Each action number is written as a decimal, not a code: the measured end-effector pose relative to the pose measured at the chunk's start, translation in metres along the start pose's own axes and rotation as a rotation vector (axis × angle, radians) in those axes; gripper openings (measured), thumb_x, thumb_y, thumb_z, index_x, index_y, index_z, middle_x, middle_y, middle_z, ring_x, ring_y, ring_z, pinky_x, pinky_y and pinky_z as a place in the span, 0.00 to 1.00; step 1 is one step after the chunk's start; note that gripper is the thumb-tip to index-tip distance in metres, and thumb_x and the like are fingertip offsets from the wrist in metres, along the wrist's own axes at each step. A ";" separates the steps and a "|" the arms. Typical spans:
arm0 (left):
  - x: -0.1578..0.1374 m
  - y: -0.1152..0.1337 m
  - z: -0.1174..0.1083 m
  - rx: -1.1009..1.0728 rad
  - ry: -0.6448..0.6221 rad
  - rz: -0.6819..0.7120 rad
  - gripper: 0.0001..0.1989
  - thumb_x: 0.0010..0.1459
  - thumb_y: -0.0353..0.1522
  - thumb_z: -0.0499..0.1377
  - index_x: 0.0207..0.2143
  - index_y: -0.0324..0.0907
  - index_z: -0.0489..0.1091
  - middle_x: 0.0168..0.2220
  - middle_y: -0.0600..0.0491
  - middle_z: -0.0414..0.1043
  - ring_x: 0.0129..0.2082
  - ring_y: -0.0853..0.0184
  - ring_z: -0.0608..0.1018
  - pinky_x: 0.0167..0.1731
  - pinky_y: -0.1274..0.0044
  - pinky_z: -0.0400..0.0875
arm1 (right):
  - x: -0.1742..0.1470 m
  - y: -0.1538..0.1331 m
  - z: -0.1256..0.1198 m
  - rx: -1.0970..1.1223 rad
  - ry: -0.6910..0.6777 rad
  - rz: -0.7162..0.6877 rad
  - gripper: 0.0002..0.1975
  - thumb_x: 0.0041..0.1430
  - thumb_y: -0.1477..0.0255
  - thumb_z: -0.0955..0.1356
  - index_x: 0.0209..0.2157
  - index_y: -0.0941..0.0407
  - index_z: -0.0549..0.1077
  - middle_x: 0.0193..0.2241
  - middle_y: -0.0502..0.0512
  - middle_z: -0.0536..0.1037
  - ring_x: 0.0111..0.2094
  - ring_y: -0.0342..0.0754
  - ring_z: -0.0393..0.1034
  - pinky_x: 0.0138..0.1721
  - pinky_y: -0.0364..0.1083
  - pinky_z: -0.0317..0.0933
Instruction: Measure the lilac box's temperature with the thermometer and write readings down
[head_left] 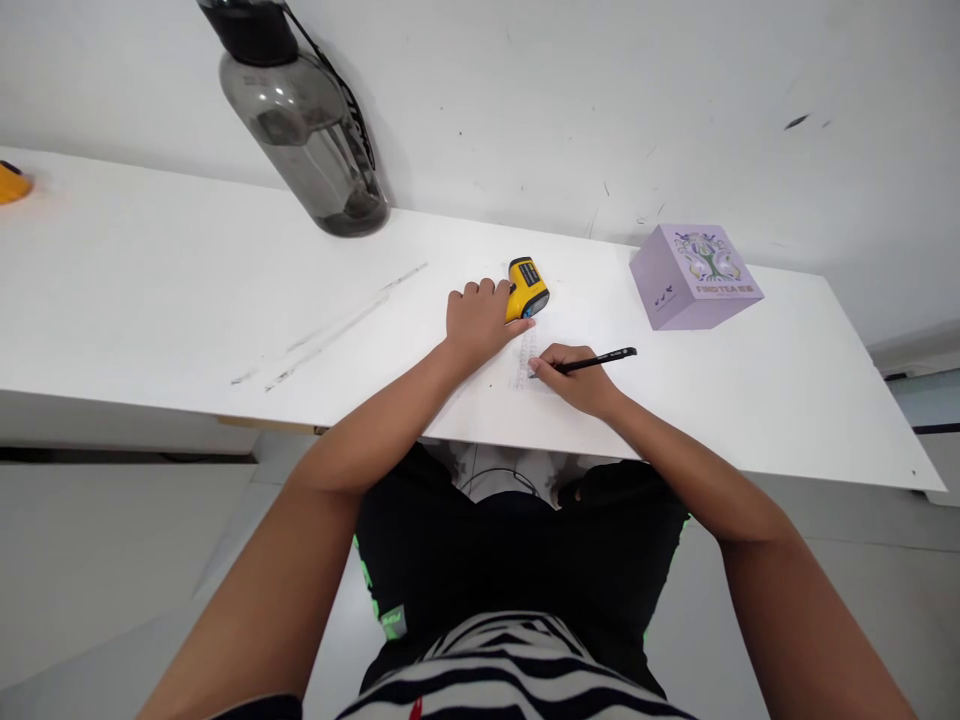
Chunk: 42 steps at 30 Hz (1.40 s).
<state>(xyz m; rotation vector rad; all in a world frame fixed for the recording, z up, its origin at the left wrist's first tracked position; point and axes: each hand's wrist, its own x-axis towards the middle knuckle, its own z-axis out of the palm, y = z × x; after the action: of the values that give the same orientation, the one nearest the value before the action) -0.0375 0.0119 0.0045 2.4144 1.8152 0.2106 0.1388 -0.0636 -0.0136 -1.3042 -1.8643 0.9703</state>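
My left hand (480, 322) lies on the white table with its fingers curled against a yellow device (529, 288) that has a black label and a dark end face. Part of the device is hidden under the fingers, and its exact kind cannot be made out. My right hand (576, 378) grips a slim black pen (604, 359) with small pale lettering. The pen slants, its tip down at a patch of small, faint handwriting (525, 362) just below the device. Whether the writing lies on a thin white sheet or on the tabletop is hard to see.
A large grey see-through water bottle (300, 130) with a black lid stands at the back left by the wall. A lilac tea box (697, 275) sits at the right. Dark streaks (330, 335) mark the white table (150, 290). An orange object (12, 184) shows at the left edge.
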 end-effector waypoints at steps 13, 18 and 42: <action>0.000 -0.001 -0.001 -0.004 -0.002 -0.006 0.33 0.63 0.55 0.56 0.60 0.43 0.66 0.57 0.41 0.72 0.55 0.48 0.72 0.49 0.64 0.66 | 0.001 0.000 0.000 0.009 -0.053 -0.028 0.19 0.63 0.56 0.67 0.25 0.55 0.68 0.21 0.50 0.69 0.25 0.43 0.62 0.28 0.46 0.56; 0.000 -0.001 -0.001 -0.009 -0.015 -0.010 0.33 0.63 0.55 0.56 0.62 0.44 0.64 0.58 0.41 0.70 0.56 0.47 0.72 0.50 0.64 0.66 | 0.001 0.000 0.001 0.014 -0.021 -0.012 0.21 0.63 0.53 0.67 0.24 0.55 0.67 0.20 0.49 0.68 0.24 0.43 0.61 0.27 0.46 0.56; 0.001 -0.002 -0.002 -0.041 -0.029 -0.011 0.33 0.62 0.54 0.57 0.61 0.44 0.64 0.59 0.40 0.69 0.57 0.47 0.71 0.51 0.63 0.66 | 0.002 -0.001 -0.001 -0.009 -0.024 -0.020 0.28 0.63 0.45 0.65 0.24 0.55 0.69 0.21 0.51 0.69 0.24 0.43 0.61 0.27 0.46 0.57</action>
<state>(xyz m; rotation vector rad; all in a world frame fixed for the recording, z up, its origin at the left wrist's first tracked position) -0.0395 0.0132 0.0058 2.3673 1.7937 0.2084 0.1388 -0.0614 -0.0122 -1.2821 -1.8981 0.9727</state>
